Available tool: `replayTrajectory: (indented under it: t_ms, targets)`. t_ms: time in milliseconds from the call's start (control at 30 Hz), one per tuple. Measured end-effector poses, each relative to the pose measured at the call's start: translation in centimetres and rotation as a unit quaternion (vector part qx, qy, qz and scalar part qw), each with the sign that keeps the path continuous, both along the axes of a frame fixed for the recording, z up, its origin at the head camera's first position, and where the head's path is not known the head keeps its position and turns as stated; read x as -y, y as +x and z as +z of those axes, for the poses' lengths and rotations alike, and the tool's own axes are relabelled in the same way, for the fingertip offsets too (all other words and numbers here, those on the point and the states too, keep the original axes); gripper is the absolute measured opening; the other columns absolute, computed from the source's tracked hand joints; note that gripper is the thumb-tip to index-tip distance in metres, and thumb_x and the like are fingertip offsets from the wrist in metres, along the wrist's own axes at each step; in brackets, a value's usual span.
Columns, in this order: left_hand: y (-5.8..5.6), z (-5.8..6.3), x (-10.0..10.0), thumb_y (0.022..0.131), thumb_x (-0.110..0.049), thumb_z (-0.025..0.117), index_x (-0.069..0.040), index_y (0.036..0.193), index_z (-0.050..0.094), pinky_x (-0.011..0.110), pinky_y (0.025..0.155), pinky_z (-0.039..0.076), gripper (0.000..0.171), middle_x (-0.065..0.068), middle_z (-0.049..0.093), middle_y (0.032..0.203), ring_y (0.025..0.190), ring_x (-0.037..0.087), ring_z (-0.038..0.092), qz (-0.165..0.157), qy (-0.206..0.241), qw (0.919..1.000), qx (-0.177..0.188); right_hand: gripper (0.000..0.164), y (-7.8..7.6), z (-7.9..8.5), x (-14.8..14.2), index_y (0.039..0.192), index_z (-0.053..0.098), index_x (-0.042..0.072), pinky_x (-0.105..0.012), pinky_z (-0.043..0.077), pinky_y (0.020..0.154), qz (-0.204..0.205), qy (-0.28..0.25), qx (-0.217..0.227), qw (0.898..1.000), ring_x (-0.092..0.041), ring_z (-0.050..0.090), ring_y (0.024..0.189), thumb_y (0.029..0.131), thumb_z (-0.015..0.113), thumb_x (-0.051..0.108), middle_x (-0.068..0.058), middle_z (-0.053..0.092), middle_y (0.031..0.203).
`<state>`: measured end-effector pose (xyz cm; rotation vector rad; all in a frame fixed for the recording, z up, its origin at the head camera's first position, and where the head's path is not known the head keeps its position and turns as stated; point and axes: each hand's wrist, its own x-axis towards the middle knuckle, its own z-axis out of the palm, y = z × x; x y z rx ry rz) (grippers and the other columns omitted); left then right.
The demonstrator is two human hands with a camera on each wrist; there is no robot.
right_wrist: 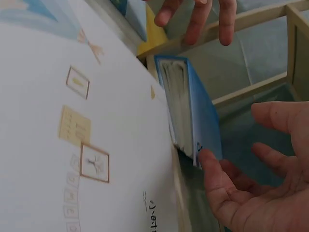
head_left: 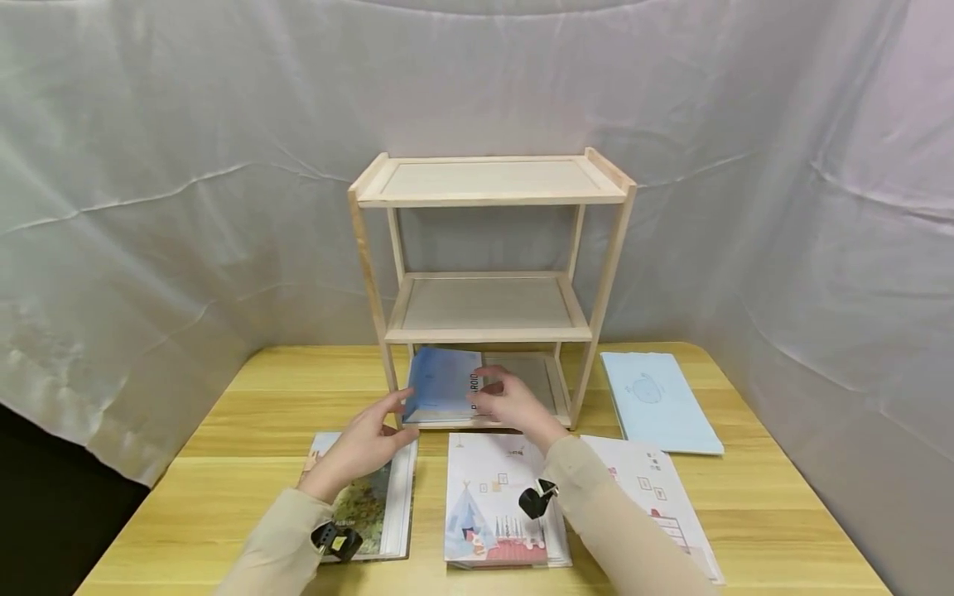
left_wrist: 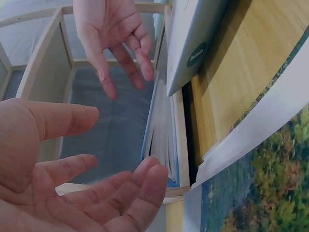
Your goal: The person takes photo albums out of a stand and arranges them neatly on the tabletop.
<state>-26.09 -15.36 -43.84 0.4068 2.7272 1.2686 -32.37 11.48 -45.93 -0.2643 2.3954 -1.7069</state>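
A blue photo album (head_left: 445, 377) with dark lettering near its right edge lies flat on the left part of the bottom tier of a pale wooden three-tier shelf (head_left: 488, 335). My left hand (head_left: 363, 447) is at the album's left front corner, fingers spread and loosely bent. At the opposite side, my right hand (head_left: 514, 401) is held over the right edge. In the right wrist view, a fingertip of the right hand (right_wrist: 256, 179) is at the corner of the album (right_wrist: 205, 106); whether it touches cannot be made out. Neither hand grips anything.
Before the shelf lie an album with a foliage cover (head_left: 365, 513), partly under the left arm, and two white illustrated albums, one with a tent (head_left: 484, 497), the other (head_left: 663, 497) beside the right forearm. A pale blue album (head_left: 659, 401) lies at the right.
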Motion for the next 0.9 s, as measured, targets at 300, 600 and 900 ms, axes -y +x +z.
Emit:
replayTrajectory:
  t_ms: [300,600,900]
  targets:
    - [-0.8,-0.5,-0.8,0.104,-0.02,0.071,-0.012,0.166,0.04,0.042,0.081,0.065,0.069,0.028,0.053,0.157,0.109,0.034,0.073,-0.001,0.001,1.0,0.008,0.071,-1.1,0.0,0.0,0.163,0.04,0.008,-0.039,0.064,0.084,-0.024,0.023,0.007,0.999,-0.025,0.071,0.092,0.101,0.073,0.017,-0.02,0.068,0.122]
    - [-1.4,-0.3,-2.9,0.105,-0.023,0.071,-0.015,0.173,0.023,0.042,0.063,0.063,0.084,0.026,0.033,0.172,0.061,0.031,0.065,-0.002,0.014,0.9967,0.08,0.075,-1.4,0.3,0.4,0.166,0.037,0.013,-0.048,0.061,0.096,-0.031,0.074,0.006,0.997,-0.029,0.068,0.109,0.102,0.072,0.027,-0.021,0.064,0.136]
    - [-2.0,-0.4,-3.6,0.103,-0.023,0.072,-0.012,0.174,0.007,0.044,0.068,0.067,0.097,0.033,0.031,0.17,0.082,0.035,0.073,0.014,0.024,0.9941,0.105,0.076,-1.8,-0.3,1.1,0.167,0.035,0.013,-0.043,0.061,0.089,-0.025,0.078,0.011,0.997,-0.022,0.065,0.091,0.101,0.072,0.025,-0.019,0.065,0.131]
